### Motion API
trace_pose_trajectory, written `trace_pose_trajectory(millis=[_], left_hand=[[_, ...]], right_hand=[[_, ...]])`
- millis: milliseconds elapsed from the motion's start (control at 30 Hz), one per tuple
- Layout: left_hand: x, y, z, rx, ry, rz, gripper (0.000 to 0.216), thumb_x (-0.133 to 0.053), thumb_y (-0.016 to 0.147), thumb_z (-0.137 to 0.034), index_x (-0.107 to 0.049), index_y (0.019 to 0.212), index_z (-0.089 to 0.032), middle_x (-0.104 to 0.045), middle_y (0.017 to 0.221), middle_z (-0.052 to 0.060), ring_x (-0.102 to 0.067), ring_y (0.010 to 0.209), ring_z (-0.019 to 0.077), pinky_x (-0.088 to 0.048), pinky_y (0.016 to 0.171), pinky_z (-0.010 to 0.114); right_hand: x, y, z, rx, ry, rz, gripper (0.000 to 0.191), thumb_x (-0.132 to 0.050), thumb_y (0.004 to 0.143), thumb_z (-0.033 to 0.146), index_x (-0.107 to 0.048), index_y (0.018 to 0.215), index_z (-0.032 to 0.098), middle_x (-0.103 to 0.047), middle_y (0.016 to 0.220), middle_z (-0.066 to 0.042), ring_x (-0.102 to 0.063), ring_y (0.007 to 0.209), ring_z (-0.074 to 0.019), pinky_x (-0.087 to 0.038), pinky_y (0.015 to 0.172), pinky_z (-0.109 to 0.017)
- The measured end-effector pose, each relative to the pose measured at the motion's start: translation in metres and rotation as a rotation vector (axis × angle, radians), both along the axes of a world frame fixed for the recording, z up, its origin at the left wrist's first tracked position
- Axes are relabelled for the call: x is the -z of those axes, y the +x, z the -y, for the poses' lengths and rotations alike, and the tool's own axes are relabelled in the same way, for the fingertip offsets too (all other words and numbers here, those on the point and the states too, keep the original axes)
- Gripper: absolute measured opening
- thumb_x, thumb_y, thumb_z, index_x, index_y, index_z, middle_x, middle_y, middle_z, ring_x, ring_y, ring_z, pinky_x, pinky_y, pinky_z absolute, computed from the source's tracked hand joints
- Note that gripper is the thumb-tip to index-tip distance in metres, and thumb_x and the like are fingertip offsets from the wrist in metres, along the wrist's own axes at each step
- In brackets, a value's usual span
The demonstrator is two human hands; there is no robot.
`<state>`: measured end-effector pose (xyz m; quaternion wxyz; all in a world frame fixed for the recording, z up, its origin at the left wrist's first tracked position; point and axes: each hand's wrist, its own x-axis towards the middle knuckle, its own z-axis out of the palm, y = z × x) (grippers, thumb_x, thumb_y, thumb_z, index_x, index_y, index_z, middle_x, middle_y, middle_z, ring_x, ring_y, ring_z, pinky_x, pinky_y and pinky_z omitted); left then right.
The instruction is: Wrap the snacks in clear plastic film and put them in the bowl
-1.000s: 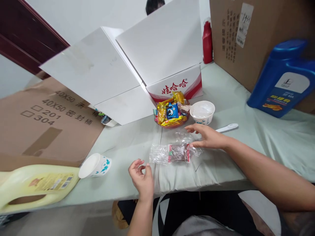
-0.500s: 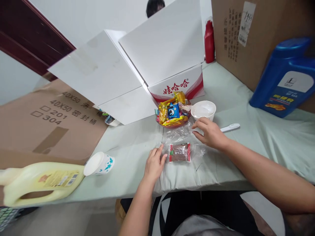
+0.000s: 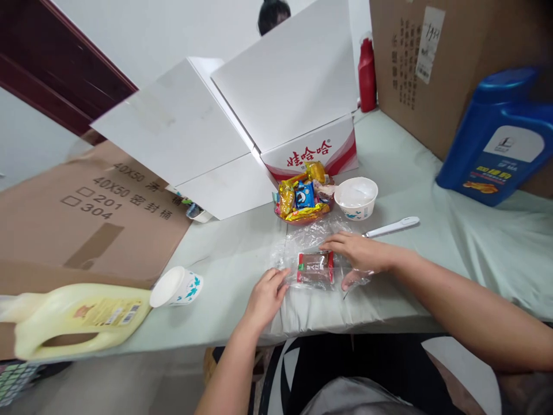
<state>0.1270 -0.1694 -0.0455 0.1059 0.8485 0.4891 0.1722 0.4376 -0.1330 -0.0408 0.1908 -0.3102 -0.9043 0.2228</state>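
A clear plastic bag (image 3: 302, 239) lies on the pale green cloth with a brown and red snack packet (image 3: 315, 267) inside it. My right hand (image 3: 360, 256) holds the bag's right end. Its fingers lie over the top by the packet and its thumb shows through the plastic below. My left hand (image 3: 264, 295) rests at the bag's left edge, fingers stretched flat and touching the plastic. Just beyond the bag is a bowl of wrapped snacks (image 3: 302, 199).
A white paper bowl (image 3: 356, 197) and a white pen-like stick (image 3: 391, 227) lie behind my right hand. An open white carton (image 3: 311, 151) stands at the back and a blue jug (image 3: 496, 138) at right. A tipped paper cup (image 3: 177, 286) and yellow jug (image 3: 78, 320) lie at left. Someone's head (image 3: 273, 11) shows behind the carton.
My left hand came forward from the table edge to the bag's left side. My right hand drew back from near the white bowl and settled on the bag beside the packet.
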Motion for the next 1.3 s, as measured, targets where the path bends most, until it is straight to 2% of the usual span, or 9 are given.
trace_pose_trajectory(millis=[133,267,367,500,633,767,1000,1167,1300], left_hand=[[-0.022,-0.011,0.02,0.132,-0.016,-0.116,0.024,-0.058,0.078,-0.008,-0.071,0.082,-0.027,-0.067,0.092,0.004,-0.062,0.092,0.0226,-0.052,0.08,0.034],[-0.054,-0.017,0.045,0.164,-0.219,-0.269,0.02,-0.074,0.069,-0.018,-0.072,0.085,-0.03,-0.071,0.084,0.001,-0.066,0.077,0.0212,-0.053,0.067,0.03],[-0.066,0.002,0.045,0.035,-0.155,-0.178,0.012,-0.06,0.086,-0.027,-0.071,0.088,-0.028,-0.071,0.081,0.003,-0.067,0.071,0.0191,-0.052,0.062,0.028],[-0.053,0.049,0.018,0.3,-0.17,-0.021,0.03,-0.052,0.091,-0.019,-0.068,0.113,-0.03,-0.068,0.117,0.007,-0.062,0.113,0.0221,-0.05,0.098,0.039],[-0.023,0.07,-0.016,0.26,-0.14,-0.105,0.071,-0.079,0.071,-0.024,-0.052,0.136,-0.033,-0.046,0.147,0.01,-0.04,0.138,0.0342,-0.034,0.111,0.057],[-0.008,0.055,-0.029,0.165,-0.133,-0.096,0.085,-0.08,0.069,-0.027,-0.042,0.145,-0.029,-0.046,0.147,0.014,-0.044,0.134,0.0344,-0.037,0.109,0.055],[-0.007,0.026,-0.02,-0.056,-0.355,0.348,0.047,-0.069,0.077,-0.029,-0.06,0.122,-0.023,-0.072,0.105,0.009,-0.068,0.092,0.0262,-0.053,0.086,0.042],[-0.041,0.023,-0.055,-0.27,-0.555,0.989,0.051,-0.075,0.069,-0.054,-0.063,0.103,-0.017,-0.07,0.086,0.005,-0.066,0.07,0.0179,-0.053,0.065,0.029],[-0.101,0.044,-0.117,-0.162,-0.125,0.945,0.053,-0.07,0.075,-0.056,-0.058,0.109,-0.018,-0.068,0.1,0.006,-0.064,0.084,0.0189,-0.053,0.078,0.032]], right_hand=[[0.005,0.0,0.001,0.043,-0.042,0.181,0.113,-0.082,0.053,0.06,-0.039,0.147,0.014,-0.042,0.147,-0.02,-0.034,0.134,-0.0411,-0.03,0.108,-0.055],[0.002,0.0,0.005,0.074,-0.037,0.241,0.117,-0.081,0.05,0.065,-0.041,0.146,0.014,-0.045,0.145,-0.022,-0.036,0.131,-0.0451,-0.029,0.104,-0.059],[-0.003,-0.001,0.005,0.134,0.02,0.151,0.099,-0.072,0.065,0.069,-0.047,0.142,0.013,-0.058,0.13,-0.022,-0.049,0.119,-0.0399,-0.036,0.099,-0.054],[0.0,-0.003,0.002,0.133,0.014,-0.008,0.053,-0.04,0.098,0.049,-0.056,0.133,0.014,-0.063,0.124,-0.017,-0.057,0.114,-0.0284,-0.042,0.098,-0.043],[0.014,-0.004,-0.004,0.197,-0.033,0.0,0.049,-0.041,0.097,0.028,-0.045,0.143,0.013,-0.048,0.144,-0.017,-0.048,0.131,-0.027,-0.039,0.107,-0.042],[0.017,-0.006,-0.005,0.278,-0.052,0.052,0.064,-0.057,0.087,0.028,-0.04,0.147,0.013,-0.041,0.15,-0.019,-0.042,0.135,-0.0308,-0.038,0.11,-0.045],[0.01,-0.01,-0.002,0.236,-0.036,0.144,0.046,-0.061,0.085,0.028,-0.06,0.129,0.013,-0.055,0.136,-0.018,-0.052,0.123,-0.0324,-0.042,0.104,-0.045],[0.012,-0.011,-0.003,0.221,-0.003,0.144,0.039,-0.063,0.084,0.028,-0.065,0.12,0.013,-0.06,0.127,-0.016,-0.055,0.116,-0.0308,-0.043,0.101,-0.043],[0.014,-0.012,-0.003,0.226,0.002,0.142,0.037,-0.063,0.084,0.03,-0.066,0.118,0.015,-0.06,0.126,-0.015,-0.055,0.115,-0.0296,-0.043,0.099,-0.04]])
